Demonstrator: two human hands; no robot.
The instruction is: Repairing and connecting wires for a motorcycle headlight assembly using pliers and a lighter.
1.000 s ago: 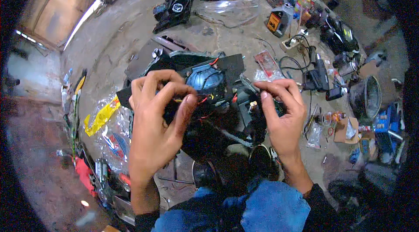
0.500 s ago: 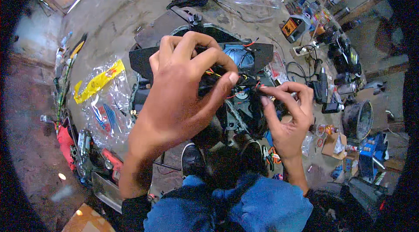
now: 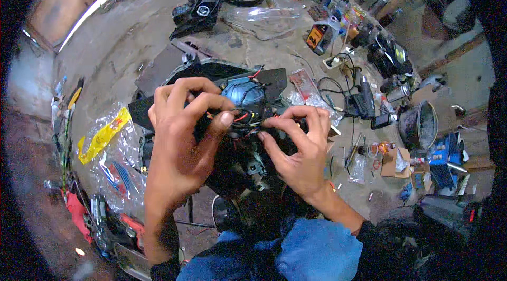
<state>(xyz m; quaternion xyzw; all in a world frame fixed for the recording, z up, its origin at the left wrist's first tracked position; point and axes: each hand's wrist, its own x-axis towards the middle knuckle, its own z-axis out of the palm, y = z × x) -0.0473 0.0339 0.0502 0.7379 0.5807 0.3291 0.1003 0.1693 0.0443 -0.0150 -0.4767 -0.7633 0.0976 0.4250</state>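
Observation:
Between my knees stands a black plastic housing with a shiny blue rounded part and a tangle of thin wires in red, yellow and black. Over its left side, my left hand has thumb and index finger closed at a red wire. Opposite, my right hand pinches at the thin wire ends, index finger and thumb nearly touching. The exact grip points are small and partly covered by my fingers. A metal bracket shows below the wires.
Left lie a yellow strip and clear plastic bags. A black lamp unit lies farther off. Rightward are a heat gun, bottles, a black-and-orange box, a dark bucket and a blue box.
The view has shifted, so the floor items sit farther left. Both hands have come lower over the housing, and my right hand is closer to my left, at the wires.

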